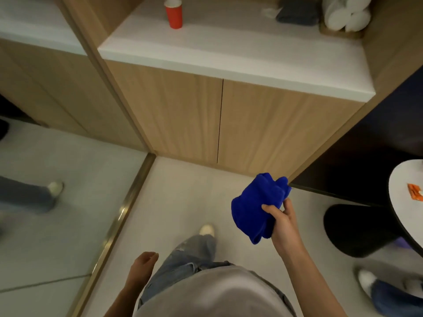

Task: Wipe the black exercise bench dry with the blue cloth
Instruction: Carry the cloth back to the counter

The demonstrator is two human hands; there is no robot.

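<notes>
Seen from above, right of centre: right hand (pixel 282 221) clenched around a bunched blue cloth (pixel 253 207), fingers wrapped over its lower right edge, most of the fabric bulging up and to the left of the grip. Cloth held in the air above a pale floor (pixel 183 191), touching nothing else. Lower centre-left: left hand (pixel 143 261) hanging beside a jeans-clad leg (pixel 194 252), loosely curled, holding nothing. A light shoe (pixel 207 229) just above the jeans, pointing toward a wooden cabinet (pixel 194 115) across the middle of the frame. On the cabinet's white counter (pixel 229 53), upper centre: an upright red cup (pixel 174 13); upper right: a dark folded towel (pixel 297 12) beside stacked white rolls (pixel 345 14). Along the left side: a mirror (pixel 45 179) with a brass edge, reflecting a leg and shoe. Right edge: a round white table (pixel 402 202) with an orange packet (pixel 415 191) on it, and a black base (pixel 357 229) below. Bench not in shot.
</notes>
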